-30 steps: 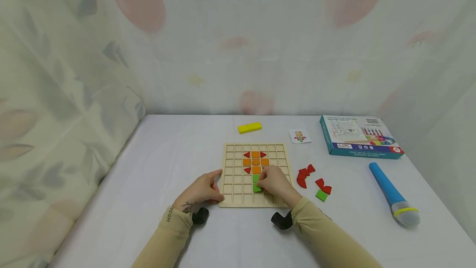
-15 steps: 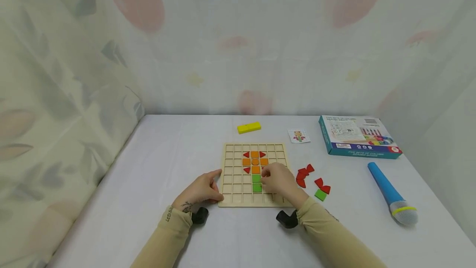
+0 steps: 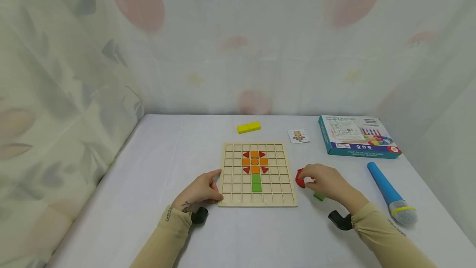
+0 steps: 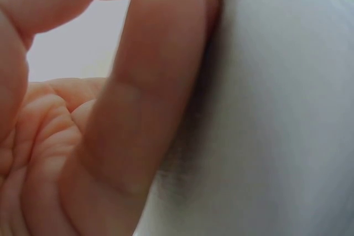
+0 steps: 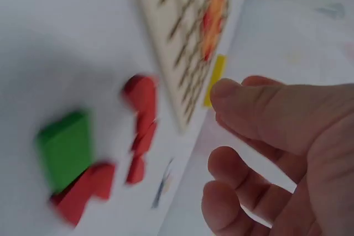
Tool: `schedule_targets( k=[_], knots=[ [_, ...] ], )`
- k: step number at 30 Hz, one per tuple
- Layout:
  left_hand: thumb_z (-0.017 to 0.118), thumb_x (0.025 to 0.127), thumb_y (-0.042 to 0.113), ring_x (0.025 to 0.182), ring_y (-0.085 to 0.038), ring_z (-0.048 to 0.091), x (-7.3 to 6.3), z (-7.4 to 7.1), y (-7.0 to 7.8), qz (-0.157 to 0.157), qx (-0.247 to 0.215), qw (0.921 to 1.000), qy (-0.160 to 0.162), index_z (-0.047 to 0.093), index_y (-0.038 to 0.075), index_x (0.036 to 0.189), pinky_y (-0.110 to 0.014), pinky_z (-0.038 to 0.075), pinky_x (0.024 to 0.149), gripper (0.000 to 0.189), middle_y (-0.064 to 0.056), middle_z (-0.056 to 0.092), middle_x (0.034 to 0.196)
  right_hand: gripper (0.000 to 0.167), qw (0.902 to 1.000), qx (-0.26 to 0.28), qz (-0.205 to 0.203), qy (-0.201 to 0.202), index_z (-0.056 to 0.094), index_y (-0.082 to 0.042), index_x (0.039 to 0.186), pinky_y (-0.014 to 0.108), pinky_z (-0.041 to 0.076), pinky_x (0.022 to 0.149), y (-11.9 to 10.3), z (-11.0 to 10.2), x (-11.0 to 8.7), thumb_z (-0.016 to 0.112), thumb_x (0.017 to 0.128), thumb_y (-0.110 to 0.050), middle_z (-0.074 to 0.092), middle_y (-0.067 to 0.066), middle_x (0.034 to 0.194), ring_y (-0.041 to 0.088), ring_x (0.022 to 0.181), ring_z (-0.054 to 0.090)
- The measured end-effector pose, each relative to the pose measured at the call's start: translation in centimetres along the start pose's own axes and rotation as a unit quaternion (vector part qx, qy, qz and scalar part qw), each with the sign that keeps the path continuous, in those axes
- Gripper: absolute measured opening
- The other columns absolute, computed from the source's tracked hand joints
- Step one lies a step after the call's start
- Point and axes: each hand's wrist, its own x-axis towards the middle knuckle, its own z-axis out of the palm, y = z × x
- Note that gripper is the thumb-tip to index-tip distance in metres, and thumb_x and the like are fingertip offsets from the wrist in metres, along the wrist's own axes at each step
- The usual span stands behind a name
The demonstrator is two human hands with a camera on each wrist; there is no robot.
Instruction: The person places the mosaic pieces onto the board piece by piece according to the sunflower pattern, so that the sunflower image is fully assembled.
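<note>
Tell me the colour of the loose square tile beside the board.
The tile is green, clearest in the right wrist view.

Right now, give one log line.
Left hand: at left edge of pale wooden grid board | Right hand: empty, near loose flat red pieces | Two green square tiles: on board

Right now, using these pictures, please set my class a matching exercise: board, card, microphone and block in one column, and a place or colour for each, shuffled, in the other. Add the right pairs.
Column one
1. Board
2. Card
3. Microphone
4. Block

Column two
A. Blue handle with a yellow ring near the head
B. Plain yellow, lying just beyond the board
C. Pale wood, with two green squares in its grid
D. White, lying between the block and the box

Right pairs: 1-C, 2-D, 3-A, 4-B
</note>
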Motion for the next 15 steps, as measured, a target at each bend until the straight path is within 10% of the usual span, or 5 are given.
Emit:
schedule_targets(
  k=[15],
  knots=[
    [0.076, 0.067, 0.002, 0.051, -0.013, 0.054, -0.1, 0.1, 0.1, -0.008, -0.008, 0.9999, 0.004, 0.027, 0.001, 0.145, -0.025, 0.041, 0.049, 0.092, -0.005, 0.059, 0.063, 0.029, 0.9930, -0.091, -0.045, -0.060, 0.073, -0.018, 0.098, 0.023, 0.048, 0.065, 3.7, 1.8, -2.8, 0.076, 0.072, -0.006, 0.067, -0.005, 0.100, 0.014, 0.086, 0.053]
  ],
)
